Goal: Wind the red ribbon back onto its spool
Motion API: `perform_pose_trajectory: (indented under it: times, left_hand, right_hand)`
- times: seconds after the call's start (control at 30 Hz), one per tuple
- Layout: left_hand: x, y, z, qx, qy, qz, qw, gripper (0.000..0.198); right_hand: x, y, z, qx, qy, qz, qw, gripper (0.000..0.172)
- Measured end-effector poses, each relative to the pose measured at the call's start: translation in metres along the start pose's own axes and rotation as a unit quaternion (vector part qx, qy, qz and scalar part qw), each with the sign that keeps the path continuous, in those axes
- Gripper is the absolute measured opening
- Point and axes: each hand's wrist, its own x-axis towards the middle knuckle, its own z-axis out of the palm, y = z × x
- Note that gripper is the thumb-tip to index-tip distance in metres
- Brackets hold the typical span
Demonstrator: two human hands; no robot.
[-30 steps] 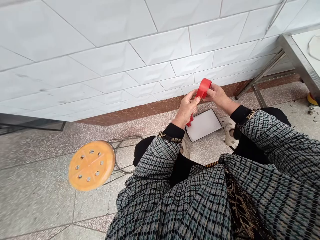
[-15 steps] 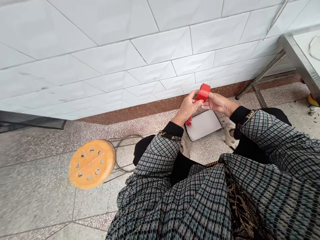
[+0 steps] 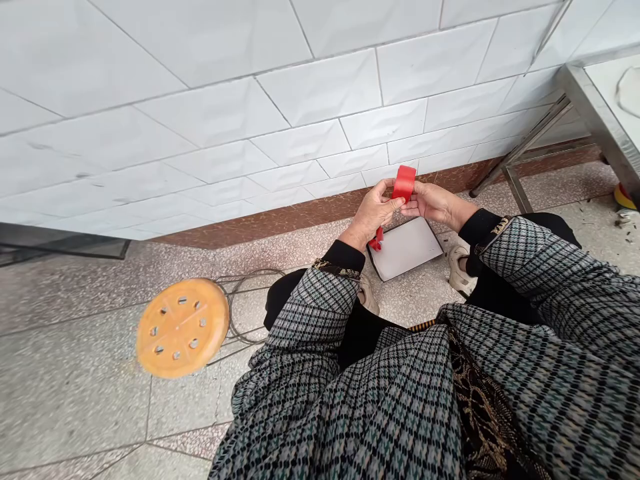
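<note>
Both hands are raised in front of me over the floor, pinching a red ribbon (image 3: 403,181). My left hand (image 3: 371,215) grips its lower part, and a red end hangs below the palm. My right hand (image 3: 436,203) pinches the ribbon from the right side, where it stands up in a folded loop. Below the hands a flat white board (image 3: 406,248) with a dark edge lies on the floor between my feet.
An orange round stool (image 3: 183,328) with holes in its seat stands on the floor at the left, on a wire frame. A white tiled wall (image 3: 250,113) runs behind. A steel table (image 3: 595,107) with angled legs stands at the right.
The ribbon loop has shortened and turned more upright between the fingers. Both hands have shifted slightly; the right hand now sits lower beside the ribbon.
</note>
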Motion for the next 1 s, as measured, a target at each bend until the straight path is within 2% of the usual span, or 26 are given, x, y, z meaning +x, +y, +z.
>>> perform_pose_trajectory:
  times: [0.2,0.4,0.5,0.63,0.8,0.9,1.0]
  left_hand:
    - [0.003,-0.004,0.002,0.020,0.020,0.014,0.999,0.053]
    - [-0.001,0.001,0.000,0.001,0.030,0.003,1.000,0.045]
    - [-0.005,0.003,0.000,-0.025,0.020,-0.011,0.999,0.046]
    - [-0.007,0.004,-0.001,-0.045,0.007,-0.031,0.998,0.052]
    - [-0.008,0.003,-0.001,-0.052,-0.006,-0.046,0.998,0.051]
    - [-0.009,0.004,0.001,-0.062,-0.002,-0.035,0.997,0.049]
    - [-0.009,0.008,0.004,-0.075,0.000,-0.019,0.997,0.048]
  right_hand:
    - [-0.001,0.004,0.003,0.038,0.000,-0.009,0.999,0.014]
    - [-0.003,0.001,0.002,-0.030,-0.016,0.008,0.999,0.014]
    - [-0.005,-0.003,-0.001,-0.114,-0.007,-0.066,0.991,0.012]
    - [-0.006,-0.009,-0.008,-0.213,0.011,-0.176,0.961,0.030]
    - [-0.006,-0.015,-0.016,-0.382,0.052,-0.254,0.887,0.025]
    - [-0.001,-0.016,-0.019,-0.401,0.090,-0.293,0.863,0.024]
    - [0.009,-0.011,-0.021,-0.371,0.130,-0.315,0.864,0.024]
